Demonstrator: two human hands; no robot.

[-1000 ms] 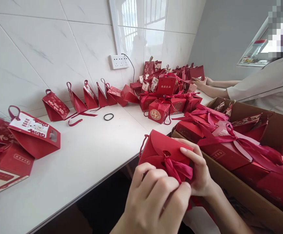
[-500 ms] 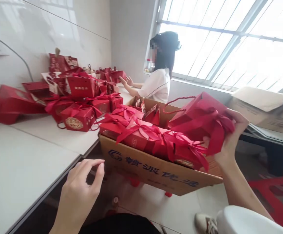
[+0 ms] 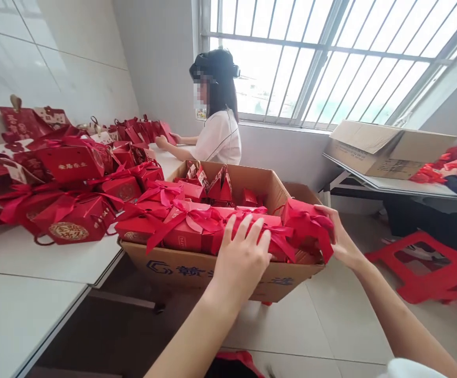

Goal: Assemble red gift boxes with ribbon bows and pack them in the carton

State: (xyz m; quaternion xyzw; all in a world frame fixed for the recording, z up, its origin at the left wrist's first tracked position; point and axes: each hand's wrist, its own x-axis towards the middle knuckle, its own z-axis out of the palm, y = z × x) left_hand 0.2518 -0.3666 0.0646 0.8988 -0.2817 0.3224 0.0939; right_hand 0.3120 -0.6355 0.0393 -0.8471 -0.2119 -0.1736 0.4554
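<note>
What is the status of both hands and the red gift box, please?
Right hand gripping red gift box at right end of carton; left hand spread over ribboned boxes; those boxes crowd its left side.

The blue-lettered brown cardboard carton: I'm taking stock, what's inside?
Red ribbon-tied paper boxes line the near side; red triangular paper boxes stand behind. What lies beneath is hidden.

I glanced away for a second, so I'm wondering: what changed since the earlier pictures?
The left hand let go of the ribboned box, then moved onto the packed boxes in the carton. The right hand carried the ribboned box rightward to the carton's right end and lowered it, still holding it. The piled boxes on the table stayed put.
</note>
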